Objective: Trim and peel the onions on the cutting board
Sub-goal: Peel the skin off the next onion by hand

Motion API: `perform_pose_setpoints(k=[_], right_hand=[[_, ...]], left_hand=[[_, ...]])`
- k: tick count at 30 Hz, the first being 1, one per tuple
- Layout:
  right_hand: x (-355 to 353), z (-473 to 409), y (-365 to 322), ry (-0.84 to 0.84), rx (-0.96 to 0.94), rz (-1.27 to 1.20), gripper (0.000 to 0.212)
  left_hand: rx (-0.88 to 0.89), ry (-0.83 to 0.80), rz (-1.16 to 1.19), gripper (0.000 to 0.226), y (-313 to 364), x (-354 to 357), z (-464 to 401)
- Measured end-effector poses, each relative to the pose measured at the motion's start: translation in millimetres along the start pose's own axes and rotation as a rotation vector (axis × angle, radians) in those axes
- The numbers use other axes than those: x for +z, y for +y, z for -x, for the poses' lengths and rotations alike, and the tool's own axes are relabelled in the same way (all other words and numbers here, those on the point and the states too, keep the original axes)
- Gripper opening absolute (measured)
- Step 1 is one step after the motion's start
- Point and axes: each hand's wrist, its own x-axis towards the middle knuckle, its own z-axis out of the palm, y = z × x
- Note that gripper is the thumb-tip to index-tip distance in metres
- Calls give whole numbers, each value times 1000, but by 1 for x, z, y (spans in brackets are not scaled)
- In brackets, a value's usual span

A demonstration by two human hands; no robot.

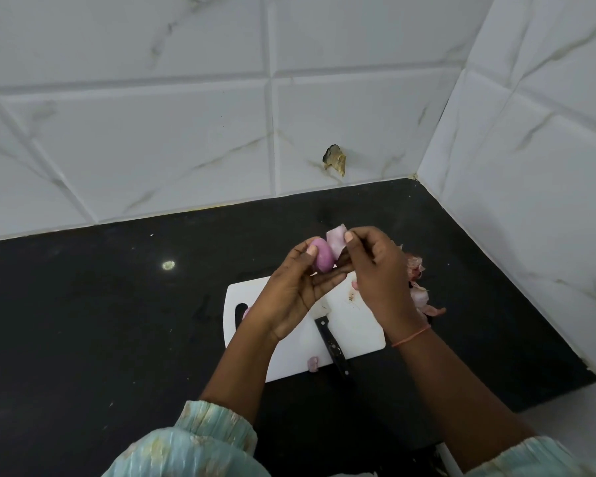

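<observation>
My left hand [298, 290] holds a small purple onion [322, 259] above the far edge of the white cutting board [289, 356]. My right hand [375, 270] pinches a pale pink strip of onion skin [336, 239] that still hangs at the onion's right side. A black-handled knife [331, 342] lies on the board beneath my hands, its blade mostly hidden by them. A small cut onion piece [313, 363] rests at the board's near edge. Another pink bit [245, 312] shows by the board's handle slot, partly hidden by my left wrist.
A pile of pink onion peels [418, 287] lies on the black counter [117, 321] just right of the board. White tiled walls close the back and right side, meeting at a corner [414, 175]. A chipped hole [335, 159] marks the back wall.
</observation>
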Motion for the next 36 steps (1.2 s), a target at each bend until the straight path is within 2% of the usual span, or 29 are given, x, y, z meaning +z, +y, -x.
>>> perform_pose_setpoints(k=[4,8,12,17,19,22,25,29,34,36], right_hand=[[-1,-2,-6,-48,62,-61,8],[0,-4,1,-76,121,-69,12],[1,-1,5,-41,324,-244,13],[-2,-9,4,-49,649,-723,18],[-5,-12,5,-24,721,-850,20],[-5,-12,9,50,815,-899,20],[-1,-10,16,137,972,-1101,19],[-4,-11,26,227,1042,-1193,20],[-10,-14,23,136,1053,-1180,24],[-9,-15,18,121,1027,-1211,25]], left_hand=[[-128,8,-187,55,0,3,-6],[-116,140,-222,53,-7,1,-11],[-153,162,39,49,-8,-1,-12],[-218,167,424,55,-6,0,-11],[-227,153,473,57,-5,0,-10],[-241,161,477,50,-6,7,-9],[-243,208,523,46,-11,11,-10],[-237,248,518,43,-18,8,-13],[-255,284,282,41,-23,5,-17],[-272,290,261,41,-23,7,-17]])
